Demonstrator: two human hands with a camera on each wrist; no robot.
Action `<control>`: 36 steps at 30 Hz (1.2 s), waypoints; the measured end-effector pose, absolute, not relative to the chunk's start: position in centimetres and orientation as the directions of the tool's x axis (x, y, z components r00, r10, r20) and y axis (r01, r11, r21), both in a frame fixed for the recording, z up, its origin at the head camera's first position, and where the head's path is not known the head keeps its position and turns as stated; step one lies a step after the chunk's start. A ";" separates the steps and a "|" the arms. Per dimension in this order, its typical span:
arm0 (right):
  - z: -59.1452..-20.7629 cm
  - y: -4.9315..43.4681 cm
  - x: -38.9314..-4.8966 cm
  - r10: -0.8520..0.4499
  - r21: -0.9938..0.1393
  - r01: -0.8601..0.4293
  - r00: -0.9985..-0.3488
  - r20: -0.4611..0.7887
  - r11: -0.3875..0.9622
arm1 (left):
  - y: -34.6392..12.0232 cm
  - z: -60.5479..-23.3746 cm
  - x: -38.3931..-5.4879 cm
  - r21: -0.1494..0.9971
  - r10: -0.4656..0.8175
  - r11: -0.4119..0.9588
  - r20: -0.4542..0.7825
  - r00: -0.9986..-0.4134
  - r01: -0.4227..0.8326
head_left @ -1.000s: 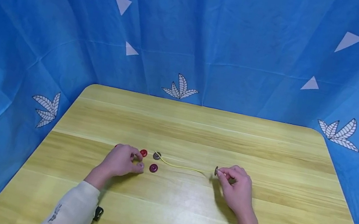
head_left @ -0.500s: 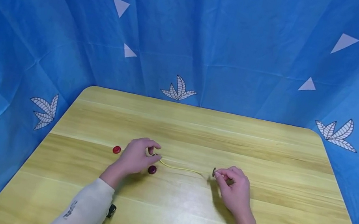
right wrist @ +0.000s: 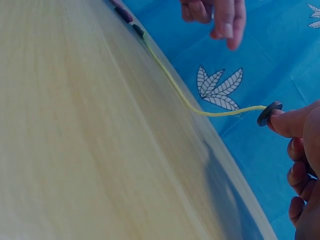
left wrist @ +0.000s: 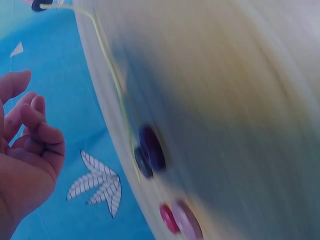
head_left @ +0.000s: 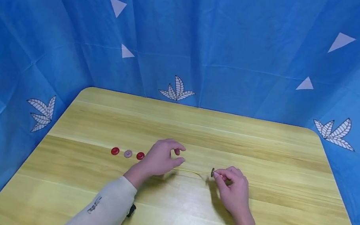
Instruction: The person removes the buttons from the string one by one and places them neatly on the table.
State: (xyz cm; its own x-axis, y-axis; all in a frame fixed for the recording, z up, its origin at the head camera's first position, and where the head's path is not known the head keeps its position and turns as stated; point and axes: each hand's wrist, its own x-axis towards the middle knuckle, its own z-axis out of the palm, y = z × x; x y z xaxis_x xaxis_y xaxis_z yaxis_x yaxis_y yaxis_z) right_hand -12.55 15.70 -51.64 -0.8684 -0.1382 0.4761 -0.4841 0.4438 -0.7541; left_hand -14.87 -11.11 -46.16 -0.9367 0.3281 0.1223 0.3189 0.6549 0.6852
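Note:
My right hand [head_left: 234,189] pinches a dark button [right wrist: 270,113] between thumb and forefinger, holding it on edge above the table. From this button a yellow string [right wrist: 200,112] runs left and down to the tabletop. My left hand [head_left: 160,160] hovers over the string's left part with thumb and forefinger spread apart, nothing between them. Under that hand, hidden in the head view, a dark purple button [left wrist: 152,148] and a grey button [left wrist: 143,162] lie at the string's far end, seen in the left wrist view.
Left of the left hand lie a red button [head_left: 115,151], a pink button [head_left: 128,154] and another red button [head_left: 140,156] in a row on the wooden table [head_left: 267,152]. A blue patterned curtain [head_left: 248,52] hangs around the table's back and sides.
My left hand has moved right, from beside the buttons to over the string, uncovering the red and pink ones. The right hand keeps its pinch on the dark button, almost still.

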 end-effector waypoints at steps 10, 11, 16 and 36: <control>-51.5 15.7 -12.8 -0.146 -0.744 -0.496 -0.861 0.487 0.447 | -8.0 -46.7 -15.3 0.775 0.421 0.551 0.061 -0.905 0.309; -51.5 15.7 -12.8 -0.145 -0.745 -0.495 -0.862 0.486 0.447 | -7.8 -46.8 -15.3 0.791 0.423 0.535 0.053 -0.905 0.296; -51.5 15.8 -12.9 -0.146 -0.754 -0.487 -0.868 0.475 0.440 | -6.9 -47.3 -15.3 0.846 0.441 0.474 0.013 -0.898 0.244; -51.6 15.8 -12.6 -0.142 -0.761 -0.485 -0.869 0.473 0.432 | -4.7 -48.3 -15.3 0.903 0.501 0.395 -0.059 -0.863 0.167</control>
